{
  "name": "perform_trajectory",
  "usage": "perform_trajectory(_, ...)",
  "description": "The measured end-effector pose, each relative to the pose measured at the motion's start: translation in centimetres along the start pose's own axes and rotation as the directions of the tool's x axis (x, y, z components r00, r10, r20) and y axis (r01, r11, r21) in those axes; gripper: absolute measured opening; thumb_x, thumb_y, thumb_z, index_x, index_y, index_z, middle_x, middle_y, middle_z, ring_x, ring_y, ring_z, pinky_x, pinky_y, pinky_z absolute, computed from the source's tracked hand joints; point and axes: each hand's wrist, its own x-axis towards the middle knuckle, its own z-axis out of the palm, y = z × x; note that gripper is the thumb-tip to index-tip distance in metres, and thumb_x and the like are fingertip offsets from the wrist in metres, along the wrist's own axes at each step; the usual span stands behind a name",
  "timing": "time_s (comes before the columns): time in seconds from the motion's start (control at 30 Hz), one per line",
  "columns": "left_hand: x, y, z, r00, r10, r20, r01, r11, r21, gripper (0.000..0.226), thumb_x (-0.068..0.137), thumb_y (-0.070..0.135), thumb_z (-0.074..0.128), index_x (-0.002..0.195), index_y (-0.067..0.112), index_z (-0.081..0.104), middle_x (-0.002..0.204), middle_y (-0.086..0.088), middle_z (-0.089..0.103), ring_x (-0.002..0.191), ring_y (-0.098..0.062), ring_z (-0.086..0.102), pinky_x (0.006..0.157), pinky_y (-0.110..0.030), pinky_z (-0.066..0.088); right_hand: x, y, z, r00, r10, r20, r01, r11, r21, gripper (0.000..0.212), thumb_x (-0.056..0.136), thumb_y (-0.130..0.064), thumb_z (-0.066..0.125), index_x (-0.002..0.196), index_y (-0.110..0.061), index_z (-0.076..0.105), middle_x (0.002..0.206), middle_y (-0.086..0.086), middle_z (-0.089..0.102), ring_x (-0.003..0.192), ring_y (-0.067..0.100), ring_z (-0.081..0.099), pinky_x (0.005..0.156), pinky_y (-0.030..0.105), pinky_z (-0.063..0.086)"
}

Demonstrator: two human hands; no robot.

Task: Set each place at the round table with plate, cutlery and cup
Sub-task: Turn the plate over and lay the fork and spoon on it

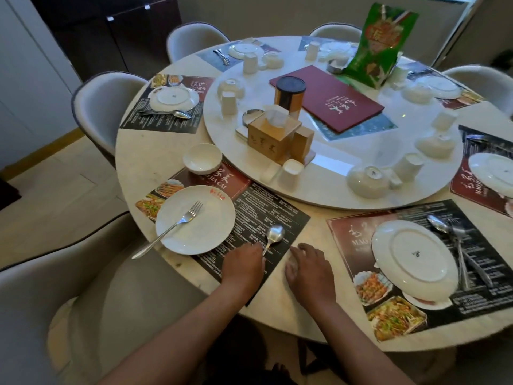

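Pinching a spoon by its handle over the placemat at the table's near edge, the left hand hides the handle's end; the right hand rests loosely curled just beside it, grasping nothing visible.

Bare forearms, no sleeves/rings.

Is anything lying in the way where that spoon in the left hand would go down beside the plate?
Nothing visible does. The left hand holds the spoon over the placemat, and the stretch of mat right of the upright plate is bare. The fork lies across the plate, clear of that spot.
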Motion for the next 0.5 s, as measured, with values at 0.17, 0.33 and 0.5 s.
perform_trajectory(0.17,0.0,0.4,0.7,0.999,-0.04,-0.003,0.04,0.998,-0.054,0.014,0.098,0.025,0.046,0.094,0.018,0.058,0.095,-0.004,0.065,0.082,-0.026,0.062,0.062,-0.036,0.04,0.5,0.5,-0.5,0.999,-0.023,0.034,0.023,1.0,0.008,0.044,0.092,-0.04,0.058,0.133,-0.025,0.059,0.135,-0.001,0.054,0.119,0.021,0.05,0.093,0.036,0.047)
perform_trajectory(0.33,-0.8,-0.5,-0.9,0.979,-0.161,-0.127,0.126,0.961,-0.247,0.013,0.1,0.027,0.046,0.098,0.019,0.056,0.095,-0.001,0.057,0.081,-0.02,0.057,0.069,-0.038,0.048,1.7,-1.1,-1.1,0.999,-0.015,0.05,0.011,0.998,0.068,0.035,0.093,-0.041,0.057,0.126,-0.029,0.062,0.123,-0.004,0.059,0.11,0.016,0.052,0.09,0.034,0.047)
perform_trajectory(0.5,-1.3,-5.5,-3.5,0.92,-0.291,-0.261,0.2,0.924,-0.327,0.02,0.102,0.026,0.048,0.114,0.022,0.064,0.103,-0.001,0.062,0.09,-0.017,0.06,0.074,-0.032,0.048,3.6,-5.9,-1.2,0.992,0.027,0.126,-0.073,0.923,0.379,0.03,0.093,-0.036,0.065,0.122,-0.027,0.066,0.089,-0.016,0.064,0.08,0.001,0.059,0.077,0.027,0.053)
